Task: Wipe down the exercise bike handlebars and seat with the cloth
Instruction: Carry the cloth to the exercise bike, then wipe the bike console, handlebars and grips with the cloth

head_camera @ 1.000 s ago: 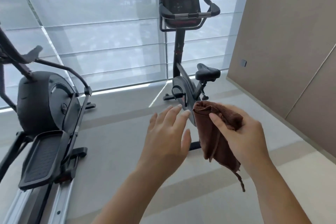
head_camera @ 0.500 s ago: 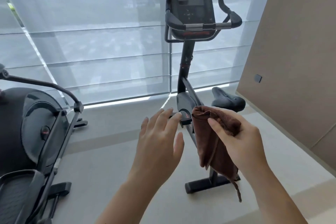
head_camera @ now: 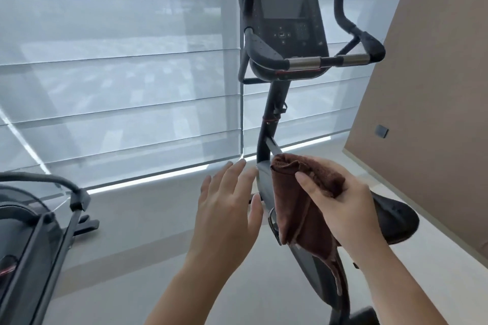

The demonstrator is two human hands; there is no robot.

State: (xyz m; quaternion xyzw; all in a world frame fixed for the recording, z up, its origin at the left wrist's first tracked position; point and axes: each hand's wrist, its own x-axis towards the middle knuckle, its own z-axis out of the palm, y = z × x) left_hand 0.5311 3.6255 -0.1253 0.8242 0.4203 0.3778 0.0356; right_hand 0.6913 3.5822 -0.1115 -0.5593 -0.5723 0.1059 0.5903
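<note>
A black exercise bike stands right in front of me, its console (head_camera: 284, 24) high up by the window. The handlebars (head_camera: 327, 60) run across below the console, with upright horns at both ends. The black seat (head_camera: 396, 221) shows low right, partly behind my right hand. My right hand (head_camera: 346, 208) grips a folded brown cloth (head_camera: 298, 208) that hangs down in front of the bike's frame (head_camera: 266, 185). My left hand (head_camera: 227, 208) hovers beside the cloth, fingers spread, holding nothing. Both hands are well below the handlebars.
An elliptical trainer (head_camera: 34, 232) fills the lower left. Window blinds (head_camera: 118, 74) span the back. A tan wall (head_camera: 435, 87) with a small switch (head_camera: 381, 131) closes in the right side. Pale floor (head_camera: 158, 232) lies between the two machines.
The bike has grown much larger and nearer in view as I moved toward it. The elliptical has slid off to the left. My hands keep the same pose with the cloth.
</note>
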